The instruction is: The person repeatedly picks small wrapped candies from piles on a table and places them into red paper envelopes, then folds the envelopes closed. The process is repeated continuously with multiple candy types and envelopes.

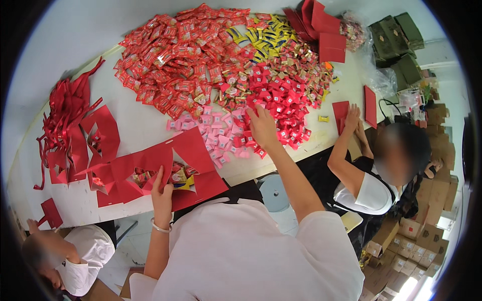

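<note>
An open red card gift box (129, 168) lies at the near edge of the table, with mixed wrapped candies (179, 175) inside its openings. My left hand (161, 194) grips the near side of this box, its index finger lying along the red card. Farther right, my right hand (262, 125) reaches into the heap, its fingers bent down among the red wrapped candies (278, 95). Whatever its fingertips pinch is hidden. Pink wrapped candies (217, 131) lie just left of that hand.
Behind are red snack packets (175, 55) and yellow-and-blue candies (268, 37). More red boxes (103, 133) and ribbons (68, 108) sit at left, folded red cards (331, 47) at far right. Co-workers sit at right (376, 185) and lower left (83, 263). Cartons (419, 246) are stacked at right.
</note>
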`<move>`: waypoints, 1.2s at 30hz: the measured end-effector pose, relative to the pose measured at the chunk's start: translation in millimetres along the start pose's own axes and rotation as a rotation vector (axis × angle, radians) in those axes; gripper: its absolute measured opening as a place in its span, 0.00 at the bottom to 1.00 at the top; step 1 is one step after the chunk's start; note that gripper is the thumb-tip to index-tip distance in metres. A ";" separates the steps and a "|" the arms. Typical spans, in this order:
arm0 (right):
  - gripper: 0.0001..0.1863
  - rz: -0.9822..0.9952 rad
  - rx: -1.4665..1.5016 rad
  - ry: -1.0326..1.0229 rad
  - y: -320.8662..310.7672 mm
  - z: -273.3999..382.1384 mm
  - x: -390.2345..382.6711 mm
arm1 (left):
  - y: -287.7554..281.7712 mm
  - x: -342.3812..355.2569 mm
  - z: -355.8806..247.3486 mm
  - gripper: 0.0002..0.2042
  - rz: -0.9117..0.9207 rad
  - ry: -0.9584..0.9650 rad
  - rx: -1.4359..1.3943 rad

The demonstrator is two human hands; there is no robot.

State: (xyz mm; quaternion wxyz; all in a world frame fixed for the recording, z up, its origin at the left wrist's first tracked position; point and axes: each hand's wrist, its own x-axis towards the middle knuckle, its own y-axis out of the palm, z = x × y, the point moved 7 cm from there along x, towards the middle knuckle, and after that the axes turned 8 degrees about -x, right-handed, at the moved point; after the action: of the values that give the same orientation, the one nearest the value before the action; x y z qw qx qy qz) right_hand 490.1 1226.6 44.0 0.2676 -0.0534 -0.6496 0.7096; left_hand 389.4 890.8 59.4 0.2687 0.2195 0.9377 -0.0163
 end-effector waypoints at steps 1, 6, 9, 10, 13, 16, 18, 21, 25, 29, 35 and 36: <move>0.16 0.053 -0.147 -0.084 12.7 -2.3 2.8 | -4.0 0.1 -0.8 0.26 -0.020 -0.017 -0.015; 0.17 0.230 -0.154 -0.126 37.1 -20.6 19.5 | -24.9 -11.8 -14.1 0.26 -0.177 0.019 -0.066; 0.15 0.000 0.495 0.480 -4.0 -24.5 18.3 | -37.9 -20.2 -11.5 0.26 -0.228 -0.030 -0.083; 0.14 -0.046 0.637 0.433 1.4 -17.5 13.9 | -42.4 -20.2 -6.5 0.26 -0.226 -0.041 -0.104; 0.17 0.058 0.582 0.284 30.9 32.2 9.0 | -36.5 -20.8 -10.7 0.26 -0.247 -0.007 -0.129; 0.18 0.155 0.193 0.209 58.9 63.9 30.1 | -36.9 -20.2 -11.4 0.26 -0.239 0.038 -0.132; 0.19 0.242 0.081 0.205 89.9 61.5 36.3 | -33.2 -18.6 -11.4 0.26 -0.208 0.052 -0.120; 0.19 0.339 0.127 0.287 98.4 51.9 39.0 | -25.7 -18.0 -18.3 0.26 -0.177 0.039 -0.107; 0.20 0.148 0.712 0.468 45.9 42.1 39.0 | -27.6 -9.6 -8.3 0.26 -0.156 0.126 -0.049; 0.22 0.401 1.502 0.371 -31.4 159.1 9.6 | -20.9 8.0 14.6 0.26 -0.140 0.163 -0.023; 0.23 0.499 0.069 -0.289 -16.6 223.9 -4.2 | -14.2 18.5 -0.1 0.26 -0.132 0.205 0.176; 0.26 0.489 0.138 -0.291 -20.1 225.1 0.5 | -21.8 25.0 11.7 0.26 -0.123 0.187 0.123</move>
State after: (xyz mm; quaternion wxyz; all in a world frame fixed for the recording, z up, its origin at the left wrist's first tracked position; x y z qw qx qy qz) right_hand 400.6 1026.0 97.1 -0.0046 -0.0878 -0.5991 0.7959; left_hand 367.0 879.4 34.7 0.1648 0.1782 0.9676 -0.0696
